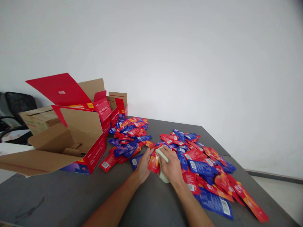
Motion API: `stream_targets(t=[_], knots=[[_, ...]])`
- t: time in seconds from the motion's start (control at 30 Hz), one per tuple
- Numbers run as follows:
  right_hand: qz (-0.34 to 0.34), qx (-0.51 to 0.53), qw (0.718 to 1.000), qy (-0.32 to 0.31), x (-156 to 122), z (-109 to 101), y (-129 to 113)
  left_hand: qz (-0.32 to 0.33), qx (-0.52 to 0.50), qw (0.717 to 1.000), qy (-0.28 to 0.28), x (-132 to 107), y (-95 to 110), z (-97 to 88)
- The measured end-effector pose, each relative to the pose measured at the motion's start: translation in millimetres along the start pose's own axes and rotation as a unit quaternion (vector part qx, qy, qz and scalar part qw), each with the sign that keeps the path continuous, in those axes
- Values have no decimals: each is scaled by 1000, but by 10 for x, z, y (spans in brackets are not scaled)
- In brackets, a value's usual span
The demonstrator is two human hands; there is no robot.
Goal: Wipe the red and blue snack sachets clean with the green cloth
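Red packet [153, 164] | light, limp, probably slippery (I'd guess, from here) | hold: sealed edge | left hand [143, 166]: pinching it | right hand [171, 164]: clutching pale cloth [163, 177]

Office-like workroom: mesh-backed chair [20, 102], plain white wall [170, 63], open printed cartons [96, 154], many loose packets [202, 168] heaped on dark counter [78, 198].

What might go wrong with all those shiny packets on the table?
The red-orange packet in the left hand might slip while the right hand holds the pale cloth against it. The right pile spreads towards the side of the table, so outer packets could fall if bumped. The left pile lies close by, so packets may mix.
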State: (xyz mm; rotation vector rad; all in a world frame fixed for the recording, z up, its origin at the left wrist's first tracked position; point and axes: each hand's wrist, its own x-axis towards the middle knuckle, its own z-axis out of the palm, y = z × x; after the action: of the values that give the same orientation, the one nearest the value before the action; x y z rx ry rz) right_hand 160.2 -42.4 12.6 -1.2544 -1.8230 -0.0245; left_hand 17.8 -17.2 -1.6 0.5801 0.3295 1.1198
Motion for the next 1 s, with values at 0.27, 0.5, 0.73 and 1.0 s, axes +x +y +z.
stream_targets(t=[0.27,0.5,0.73,1.0], knots=[[-96,21,987,-125,-55,57,-224,70,8,994,89,92,142,-127],[-49,70,994,-62,-62,94,-193,112,-16,984,137,129,209,-156],[26,135,990,-8,-33,84,-157,168,88,970,154,90,221,-194],[-41,91,995,-20,-46,78,-238,76,63,991,86,56,65,-112]])
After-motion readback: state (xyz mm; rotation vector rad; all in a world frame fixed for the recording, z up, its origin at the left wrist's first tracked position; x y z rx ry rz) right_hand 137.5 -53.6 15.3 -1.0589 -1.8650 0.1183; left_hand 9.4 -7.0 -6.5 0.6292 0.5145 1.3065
